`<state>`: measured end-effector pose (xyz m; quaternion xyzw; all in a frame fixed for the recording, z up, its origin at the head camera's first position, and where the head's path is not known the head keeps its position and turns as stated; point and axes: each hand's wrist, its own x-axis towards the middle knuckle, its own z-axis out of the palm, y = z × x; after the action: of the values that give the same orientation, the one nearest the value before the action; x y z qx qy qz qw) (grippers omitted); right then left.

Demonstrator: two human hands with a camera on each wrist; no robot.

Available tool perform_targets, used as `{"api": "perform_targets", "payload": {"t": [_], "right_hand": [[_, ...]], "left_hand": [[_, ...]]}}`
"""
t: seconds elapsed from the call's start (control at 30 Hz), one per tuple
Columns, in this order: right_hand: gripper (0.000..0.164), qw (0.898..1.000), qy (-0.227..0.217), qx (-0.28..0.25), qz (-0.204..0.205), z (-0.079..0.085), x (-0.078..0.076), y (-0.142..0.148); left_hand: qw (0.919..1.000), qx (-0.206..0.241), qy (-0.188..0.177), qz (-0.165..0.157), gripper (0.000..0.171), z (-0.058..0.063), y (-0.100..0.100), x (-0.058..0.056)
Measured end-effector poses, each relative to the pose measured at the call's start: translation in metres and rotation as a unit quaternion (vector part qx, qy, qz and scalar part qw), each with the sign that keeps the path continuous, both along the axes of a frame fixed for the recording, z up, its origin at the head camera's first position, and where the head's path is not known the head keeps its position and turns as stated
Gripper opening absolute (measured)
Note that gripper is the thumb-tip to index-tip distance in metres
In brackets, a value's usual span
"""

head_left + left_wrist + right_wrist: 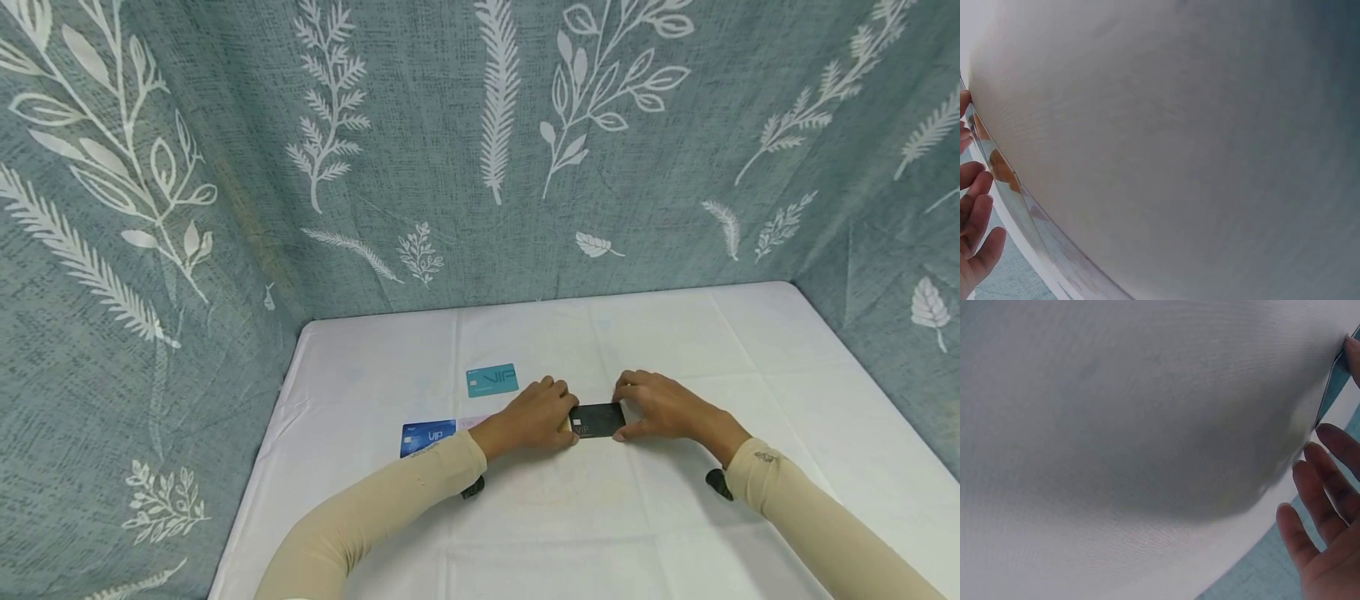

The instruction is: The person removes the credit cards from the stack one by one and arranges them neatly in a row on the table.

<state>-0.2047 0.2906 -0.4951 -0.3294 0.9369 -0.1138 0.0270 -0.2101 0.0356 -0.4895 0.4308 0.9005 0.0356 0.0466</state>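
A black bank card lettered "VIP" lies between my two hands in the head view. My left hand grips its left end, with fingertips at the far corner and the thumb at the near one. My right hand grips the right end in the same way. A sliver of a yellowish card shows beneath my left hand, mostly hidden. In the right wrist view, the thumb and index finger meet a card's edge. Card edges run beside my left fingers in the left wrist view.
A teal card lies beyond my left forearm. A blue card and a pink card sit side by side, partly covered by the left arm. White cloth covers the table; a leaf-patterned curtain stands behind it.
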Motion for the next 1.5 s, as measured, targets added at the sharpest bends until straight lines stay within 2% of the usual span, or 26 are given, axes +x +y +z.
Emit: {"api": "perform_targets", "payload": {"t": [0.3,0.57,0.7,0.93,1.23,1.5], "right_hand": [[0.048,1.0,-0.007,0.002,0.003,0.004,-0.002,-0.003],[0.047,1.0,0.008,0.004,0.003,0.011,-0.008,-0.011],[0.05,1.0,0.011,0.007,0.009,0.012,-0.014,-0.02],[0.052,1.0,0.008,0.008,0.022,0.015,-0.023,-0.04],[0.051,0.999,0.018,0.006,0.045,0.016,-0.034,-0.071],[0.052,0.998,0.024,0.007,0.051,0.015,-0.045,-0.101]], "left_hand": [[1.0,0.0,0.005,0.004,0.049,0.0,-0.005,0.001],[0.9997,0.002,0.015,0.021,0.05,0.006,-0.017,-0.002],[0.9992,0.0,0.026,0.029,0.051,0.01,-0.026,-0.005],[0.9982,0.002,0.016,0.059,0.053,0.015,-0.045,-0.012],[0.996,-0.017,0.027,0.083,0.053,0.011,-0.071,-0.016],[0.9926,0.005,0.019,0.119,0.051,0.009,-0.096,-0.017]]}}
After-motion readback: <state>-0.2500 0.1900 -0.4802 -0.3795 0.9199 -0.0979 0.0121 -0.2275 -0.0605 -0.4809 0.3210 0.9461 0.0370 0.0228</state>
